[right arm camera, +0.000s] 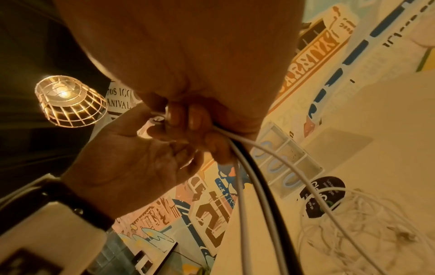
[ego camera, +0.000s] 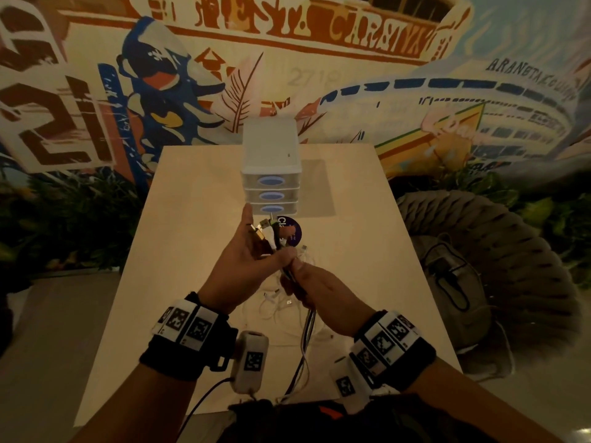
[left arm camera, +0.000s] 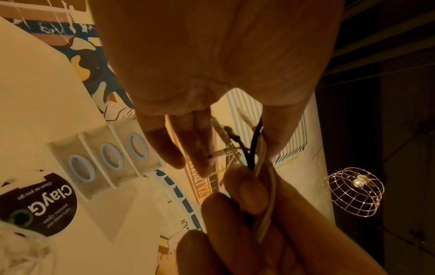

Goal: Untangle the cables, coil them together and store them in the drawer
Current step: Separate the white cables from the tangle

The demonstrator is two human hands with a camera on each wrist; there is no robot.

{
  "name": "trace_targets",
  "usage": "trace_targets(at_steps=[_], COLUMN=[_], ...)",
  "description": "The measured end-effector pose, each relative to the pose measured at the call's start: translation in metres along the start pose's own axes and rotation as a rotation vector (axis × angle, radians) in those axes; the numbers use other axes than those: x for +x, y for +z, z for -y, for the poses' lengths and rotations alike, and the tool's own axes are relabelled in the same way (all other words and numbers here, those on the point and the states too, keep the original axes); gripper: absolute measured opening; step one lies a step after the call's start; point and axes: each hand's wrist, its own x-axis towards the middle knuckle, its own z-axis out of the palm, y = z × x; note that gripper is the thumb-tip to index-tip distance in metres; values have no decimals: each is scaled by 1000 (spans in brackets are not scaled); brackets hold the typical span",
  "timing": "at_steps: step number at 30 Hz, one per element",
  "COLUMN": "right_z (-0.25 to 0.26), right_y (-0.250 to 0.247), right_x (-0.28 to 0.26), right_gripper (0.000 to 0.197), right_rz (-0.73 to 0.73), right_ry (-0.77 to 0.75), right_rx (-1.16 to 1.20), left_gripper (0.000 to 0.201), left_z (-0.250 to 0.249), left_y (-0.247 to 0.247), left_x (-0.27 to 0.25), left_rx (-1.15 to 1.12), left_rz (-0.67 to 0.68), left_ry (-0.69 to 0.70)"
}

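Right hand (ego camera: 315,284) grips the bundled cables (ego camera: 308,327) – left hand (ego camera: 246,254), fingers extended, pins their plug ends with its thumb – above the table (ego camera: 179,238), near the drawer unit (ego camera: 271,174).

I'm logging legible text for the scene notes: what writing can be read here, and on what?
"ClayGo", "Clean as you go": round dark sticker on the table.
"2718": faint, on the mural wall.
"ARANETA": mural's domed building; the following word is blurred.
Wrist band markers: patterns only, no words.

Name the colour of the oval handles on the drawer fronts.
Light blue oval handles, clearest in the head view.
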Motion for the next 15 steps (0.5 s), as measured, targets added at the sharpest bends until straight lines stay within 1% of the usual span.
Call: trace_targets(at_steps=[2,5,6,8,10,12,15], right_z=[-1,-3,-4,-4,-3,-4,-9], right_y=[-2,-2,0,2,3,3,6], right_x=[1,2,3,2,2,5,8], right_gripper=[46,43,39,30,33,37,35], right_rz=[-55,-113,-125,-119,-89,-20,27], right_ry=[-27,-64,-70,-80,-78,-49,-33], right_rx=[-70,-156,-185,-257,-342,-412,-423], left_gripper=[125,118,115,100,81,68,36], left_z=[3,5,4,-1,-6,-6,-2], left_y=[0,0,-1,0,3,6,6], left_x=[3,1,-1,-4,-7,-9,-8], left_rx=[39,187,235,366,494,466,348], left_rz=[-15,-37,-44,-13,80,154,199], left_ry=[-48,-138,-185,-278,-327,-300,-167])
